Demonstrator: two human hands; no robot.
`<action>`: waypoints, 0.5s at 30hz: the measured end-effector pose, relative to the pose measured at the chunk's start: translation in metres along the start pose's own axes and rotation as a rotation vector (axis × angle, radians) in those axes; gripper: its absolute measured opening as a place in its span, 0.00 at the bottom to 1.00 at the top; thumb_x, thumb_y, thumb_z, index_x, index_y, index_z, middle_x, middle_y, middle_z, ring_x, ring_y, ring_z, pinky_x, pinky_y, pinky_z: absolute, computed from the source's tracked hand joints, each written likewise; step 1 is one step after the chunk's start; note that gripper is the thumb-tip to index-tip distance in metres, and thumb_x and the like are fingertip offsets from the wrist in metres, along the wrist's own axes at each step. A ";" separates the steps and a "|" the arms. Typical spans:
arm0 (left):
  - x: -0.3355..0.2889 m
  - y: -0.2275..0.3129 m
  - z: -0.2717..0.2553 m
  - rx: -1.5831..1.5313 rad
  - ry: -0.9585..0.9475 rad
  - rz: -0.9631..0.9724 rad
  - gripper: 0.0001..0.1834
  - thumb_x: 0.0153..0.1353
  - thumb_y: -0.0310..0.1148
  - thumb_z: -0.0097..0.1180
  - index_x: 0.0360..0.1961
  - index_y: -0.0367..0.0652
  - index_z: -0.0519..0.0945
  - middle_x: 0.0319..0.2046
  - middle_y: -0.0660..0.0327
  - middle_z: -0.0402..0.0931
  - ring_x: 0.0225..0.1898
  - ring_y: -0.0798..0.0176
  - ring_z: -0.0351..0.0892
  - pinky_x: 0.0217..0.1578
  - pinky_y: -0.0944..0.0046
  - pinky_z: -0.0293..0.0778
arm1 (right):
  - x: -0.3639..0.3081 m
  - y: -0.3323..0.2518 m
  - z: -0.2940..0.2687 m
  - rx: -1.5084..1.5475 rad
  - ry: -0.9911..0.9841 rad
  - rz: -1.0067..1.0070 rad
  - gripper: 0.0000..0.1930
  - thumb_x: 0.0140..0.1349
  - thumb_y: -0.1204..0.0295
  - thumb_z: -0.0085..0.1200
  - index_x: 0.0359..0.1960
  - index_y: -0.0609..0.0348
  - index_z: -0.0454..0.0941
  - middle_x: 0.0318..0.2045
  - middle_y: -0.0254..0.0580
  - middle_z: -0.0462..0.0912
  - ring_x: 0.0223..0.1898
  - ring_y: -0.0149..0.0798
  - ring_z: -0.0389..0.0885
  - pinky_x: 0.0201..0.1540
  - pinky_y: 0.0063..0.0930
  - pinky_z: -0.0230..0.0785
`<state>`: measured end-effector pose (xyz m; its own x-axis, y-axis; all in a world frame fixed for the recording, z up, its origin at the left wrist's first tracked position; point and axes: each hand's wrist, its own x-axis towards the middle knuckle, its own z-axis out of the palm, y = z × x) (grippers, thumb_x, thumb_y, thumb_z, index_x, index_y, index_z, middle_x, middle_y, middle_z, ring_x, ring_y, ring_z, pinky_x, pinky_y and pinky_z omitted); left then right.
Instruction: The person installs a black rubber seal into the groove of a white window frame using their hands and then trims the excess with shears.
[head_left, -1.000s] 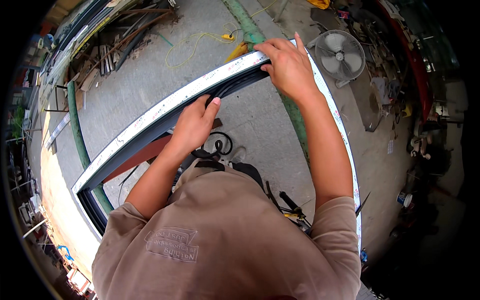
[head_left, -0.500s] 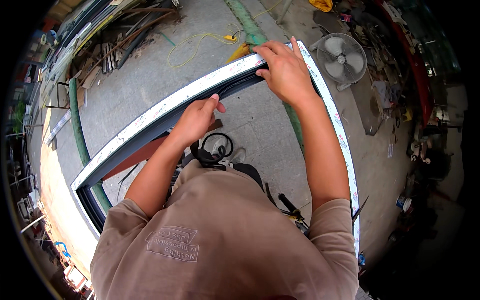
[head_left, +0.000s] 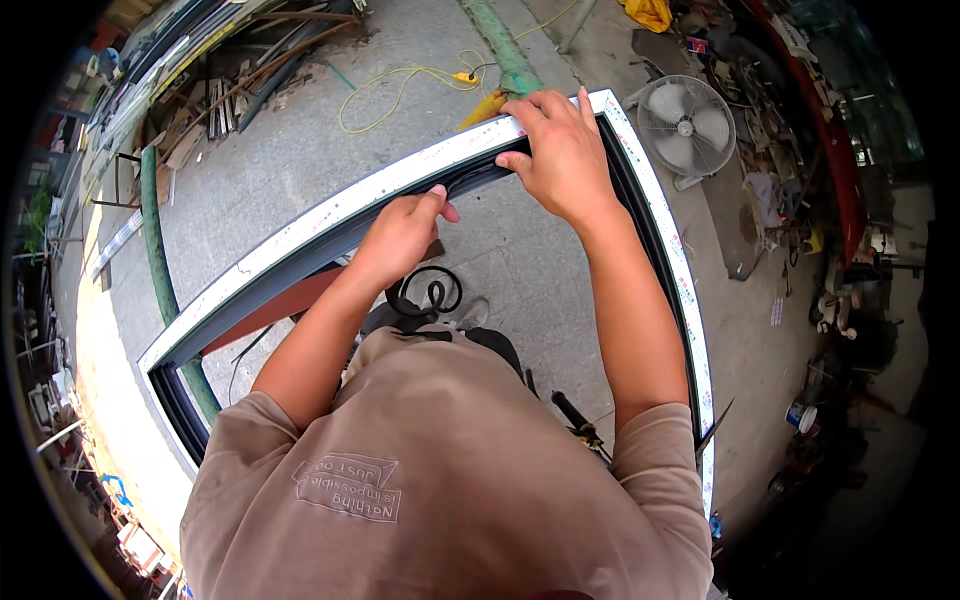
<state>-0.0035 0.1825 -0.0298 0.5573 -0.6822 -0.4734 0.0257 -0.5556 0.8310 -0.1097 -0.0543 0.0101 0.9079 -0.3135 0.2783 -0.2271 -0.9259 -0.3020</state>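
Observation:
A large rectangular frame [head_left: 330,213], dark with white printed film on its faces, surrounds my body at waist level. At its far bar, my right hand [head_left: 565,155] grips near the far right corner, fingers over the white face and thumb against the dark inner edge. My left hand [head_left: 400,238] is closed at the same bar's inner side, thumb and forefinger pinched at a black rubber strip [head_left: 478,178] that runs along the edge between the hands. Below my left hand hangs a loose coil of black strip [head_left: 460,291]. The part inside my left fingers is hidden.
Green-wrapped rails [head_left: 158,250] lie under the frame. A fan [head_left: 685,125] stands beyond the far right corner. A yellow cable [head_left: 400,72] trails over the concrete floor, with scrap lengths [head_left: 270,70] piled at the far left. A reddish-brown panel [head_left: 265,312] shows inside the frame.
My right hand has slid slightly left along the far bar, its thumb still at the inner edge. The left hand stays nearly in place. The frame has shifted slightly in view.

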 end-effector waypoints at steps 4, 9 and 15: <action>0.001 0.001 0.000 -0.015 -0.006 -0.030 0.36 0.87 0.58 0.42 0.44 0.36 0.90 0.27 0.59 0.77 0.32 0.58 0.77 0.43 0.54 0.75 | 0.004 -0.010 -0.003 -0.020 -0.039 0.096 0.29 0.58 0.61 0.83 0.62 0.48 0.89 0.59 0.40 0.87 0.71 0.48 0.80 0.88 0.65 0.51; 0.001 -0.001 0.003 -0.008 0.026 -0.019 0.36 0.86 0.58 0.42 0.44 0.36 0.90 0.27 0.59 0.77 0.32 0.58 0.78 0.42 0.53 0.75 | 0.007 -0.007 -0.003 0.007 -0.050 0.065 0.29 0.58 0.61 0.83 0.62 0.49 0.89 0.58 0.40 0.87 0.69 0.48 0.81 0.89 0.66 0.48; 0.001 -0.001 0.004 -0.027 0.034 -0.016 0.36 0.86 0.58 0.42 0.43 0.36 0.90 0.27 0.59 0.77 0.32 0.58 0.78 0.41 0.53 0.74 | 0.000 -0.021 0.012 0.083 0.019 0.034 0.31 0.58 0.61 0.83 0.63 0.50 0.89 0.59 0.41 0.87 0.68 0.50 0.82 0.89 0.66 0.46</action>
<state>-0.0065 0.1802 -0.0326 0.5842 -0.6565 -0.4771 0.0572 -0.5531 0.8311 -0.1008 -0.0323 0.0058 0.8931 -0.3490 0.2840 -0.2268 -0.8943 -0.3858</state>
